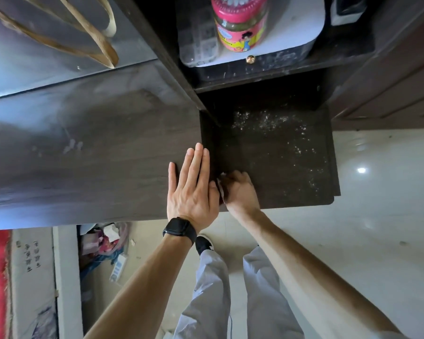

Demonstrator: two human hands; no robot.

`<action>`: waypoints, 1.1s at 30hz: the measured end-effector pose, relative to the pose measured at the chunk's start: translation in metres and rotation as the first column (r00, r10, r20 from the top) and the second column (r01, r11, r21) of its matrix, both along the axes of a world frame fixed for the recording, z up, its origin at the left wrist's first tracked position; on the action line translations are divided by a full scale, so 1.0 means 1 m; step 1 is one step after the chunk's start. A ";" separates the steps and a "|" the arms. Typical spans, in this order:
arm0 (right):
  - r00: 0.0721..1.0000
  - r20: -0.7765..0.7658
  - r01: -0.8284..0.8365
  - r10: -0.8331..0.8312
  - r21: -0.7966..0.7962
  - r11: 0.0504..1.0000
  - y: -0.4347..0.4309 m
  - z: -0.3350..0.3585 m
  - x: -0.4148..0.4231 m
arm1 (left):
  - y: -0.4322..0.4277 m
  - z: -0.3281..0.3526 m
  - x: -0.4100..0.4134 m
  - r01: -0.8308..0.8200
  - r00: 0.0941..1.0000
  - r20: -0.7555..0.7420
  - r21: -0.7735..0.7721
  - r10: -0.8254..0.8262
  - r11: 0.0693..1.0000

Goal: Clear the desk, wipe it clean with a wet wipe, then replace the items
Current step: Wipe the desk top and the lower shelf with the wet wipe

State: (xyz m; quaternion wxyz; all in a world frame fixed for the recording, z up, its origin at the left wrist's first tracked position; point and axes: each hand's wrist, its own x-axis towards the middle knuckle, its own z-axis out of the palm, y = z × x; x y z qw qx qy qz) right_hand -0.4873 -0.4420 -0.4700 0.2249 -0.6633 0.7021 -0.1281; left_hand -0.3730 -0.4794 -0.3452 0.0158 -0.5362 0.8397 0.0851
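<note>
Items as I see them from the head camera, each placed against the dusty shelf [279, 167].

1. Dusty shelf – a dark board set lower than the desk top [96, 155], which walls it in on the left. Its near edge and right edge are free, with pale floor [377, 216] beyond both, and the near-right corner is rounded. The back runs under a drawer front with a brass knob [250, 59]. White specks [267, 121] lie across the back and right side. The middle and right of the board are bare, so there is room to sweep that way.

2. Wet wipe [221, 178] – at the shelf's near-left corner, tight against the desk top's side. It is bunched and mostly covered, so I cannot tell its long axis or which way it points.

3. Right hand [240, 192] – on the shelf's near-left corner, fingers curled over the wipe and pressing it down, knuckles towards the desk top.

4. Left hand [191, 192] – just left of the shelf, flat on the desk top by its right edge. Its fingers are straight and together, pointing away from me, and it holds nothing. There is a black watch [179, 228] at the wrist.

5. Pink jar [240, 23] and clear box [198, 37] – behind and above the shelf, side by side on a white board.
</note>
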 end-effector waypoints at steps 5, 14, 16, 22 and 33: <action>0.979 0.010 0.203 -0.204 0.069 0.977 -0.095 0.003 -0.009 | 0.001 0.000 -0.002 -0.001 1.000 -0.010 -0.002 0.001 1.000; 0.964 -0.238 -0.118 0.117 0.010 0.993 0.016 -0.016 -0.002 | 0.000 -0.002 0.002 0.008 1.000 -0.006 -0.006 -0.008 1.000; 0.968 -0.249 -0.045 0.028 -0.065 0.997 0.018 -0.014 -0.004 | 0.000 -0.002 0.001 0.006 1.000 -0.017 -0.005 -0.006 1.000; 0.979 -0.008 0.200 -0.203 -0.126 0.972 -0.075 0.004 -0.020 | -0.001 -0.002 0.001 0.005 1.000 -0.026 -0.004 -0.005 1.000; 0.961 -0.029 0.272 -0.274 -0.043 0.961 -0.136 0.011 -0.018 | -0.002 -0.002 0.003 0.010 1.000 -0.022 0.018 -0.009 1.000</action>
